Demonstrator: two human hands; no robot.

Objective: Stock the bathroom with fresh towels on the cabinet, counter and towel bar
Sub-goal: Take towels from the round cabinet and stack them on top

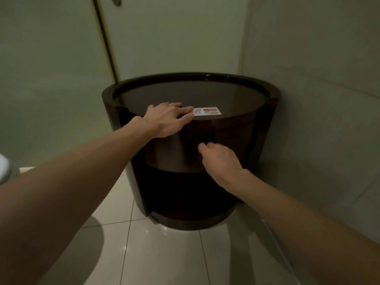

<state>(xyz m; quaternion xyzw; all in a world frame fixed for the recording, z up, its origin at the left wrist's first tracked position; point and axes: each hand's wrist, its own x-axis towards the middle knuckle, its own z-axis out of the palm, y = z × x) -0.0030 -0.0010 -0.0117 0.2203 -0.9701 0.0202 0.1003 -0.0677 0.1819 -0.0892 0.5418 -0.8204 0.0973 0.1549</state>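
Observation:
A round dark-brown wooden cabinet (232,93) stands in the corner against the walls. Its top is a recessed disc with a raised rim, and a white WiFi sticker (209,111) lies near the front edge. My left hand (167,120) rests flat on the top's front edge, fingers straight and just touching the sticker. My right hand (221,161) is lower, against the cabinet's curved drawer front, with its fingers curled out of sight at the panel. No towel is in view.
A pale wall (318,99) runs close on the right. A light door (174,33) with a dark edge strip stands behind the cabinet. Glossy beige floor tiles (164,254) lie below. Part of a white object (4,167) shows at the left edge.

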